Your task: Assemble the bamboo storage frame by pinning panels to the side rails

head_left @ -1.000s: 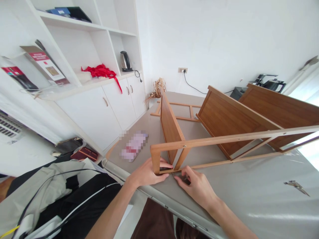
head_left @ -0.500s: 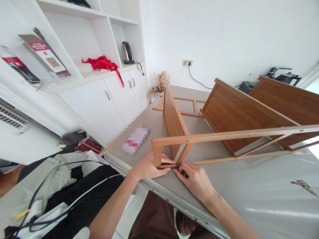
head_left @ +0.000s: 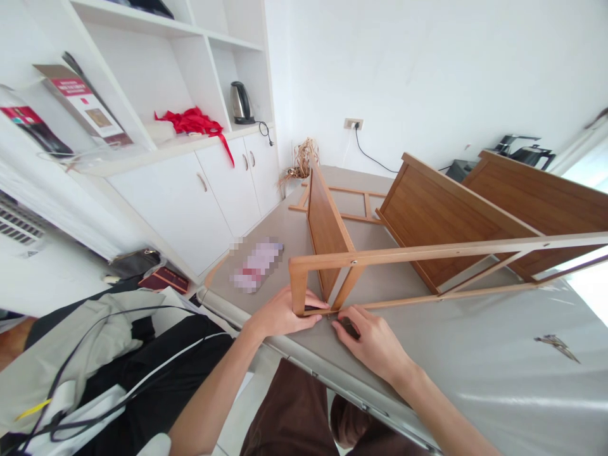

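A wooden shelf frame (head_left: 394, 256) lies on its side on the table, with shelf panels (head_left: 327, 221) standing upright between its rails. My left hand (head_left: 278, 316) is closed around the near end of the frame's lower rail, thumb in front and fingers behind. Just right of that joint, my right hand (head_left: 375, 342) is low over the tabletop, fingers curled. A small dark thing (head_left: 349, 327) shows between its thumb and fingers; its kind cannot be made out. One screw head (head_left: 354, 261) is visible in the upper rail.
On the grey table (head_left: 475, 354) lie several small metal pieces (head_left: 557, 346) at right and a blurred pinkish packet (head_left: 259, 265) at left. Clothes (head_left: 156, 373) and cables are heaped at lower left. White cabinets (head_left: 166, 190) line the back left; a kettle (head_left: 241, 102) stands there.
My right hand has shifted slightly right, its fingertips drawing away from the rail joint. My left hand keeps its grip. The view has moved a little.
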The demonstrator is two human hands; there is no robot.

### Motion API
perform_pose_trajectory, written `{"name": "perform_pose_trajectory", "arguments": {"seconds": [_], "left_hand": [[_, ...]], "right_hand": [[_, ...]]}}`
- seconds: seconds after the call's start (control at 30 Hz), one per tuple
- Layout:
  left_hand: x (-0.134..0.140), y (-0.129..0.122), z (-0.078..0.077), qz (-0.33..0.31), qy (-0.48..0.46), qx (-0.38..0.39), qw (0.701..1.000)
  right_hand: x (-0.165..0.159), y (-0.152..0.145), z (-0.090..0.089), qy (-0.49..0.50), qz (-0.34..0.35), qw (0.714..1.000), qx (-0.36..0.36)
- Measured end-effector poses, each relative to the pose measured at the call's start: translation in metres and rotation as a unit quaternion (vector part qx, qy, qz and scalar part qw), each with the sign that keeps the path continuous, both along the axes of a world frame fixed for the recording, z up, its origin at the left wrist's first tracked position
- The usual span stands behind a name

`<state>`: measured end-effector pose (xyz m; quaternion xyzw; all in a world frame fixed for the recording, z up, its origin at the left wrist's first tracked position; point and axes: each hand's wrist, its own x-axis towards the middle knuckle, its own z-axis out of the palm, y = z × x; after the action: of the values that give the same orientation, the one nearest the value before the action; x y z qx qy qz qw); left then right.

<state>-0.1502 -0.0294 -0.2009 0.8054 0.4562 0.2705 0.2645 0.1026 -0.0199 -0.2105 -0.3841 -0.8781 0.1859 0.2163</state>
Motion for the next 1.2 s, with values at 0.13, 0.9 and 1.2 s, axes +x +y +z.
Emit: {"name": "perform_pose_trajectory", "arguments": {"seconds": [0.13, 0.9, 1.2], "left_hand": [[-0.001, -0.001, 0.0, 0.0, -0.005, -0.003, 1.0], [-0.008, -0.025, 0.016, 0.107, -0.1, -0.098, 0.984], [-0.035, -0.019, 0.086, 0.037, -0.19, 0.029, 0.981]], "right_hand": [[0.013, -0.008, 0.011, 0.016, 0.03, 0.999, -0.014], [0.009, 0.002, 0.014, 0.047, 0.133, 0.99, -0.01], [0.013, -0.007, 0.003, 0.073, 0.109, 0.991, -0.024]]}}
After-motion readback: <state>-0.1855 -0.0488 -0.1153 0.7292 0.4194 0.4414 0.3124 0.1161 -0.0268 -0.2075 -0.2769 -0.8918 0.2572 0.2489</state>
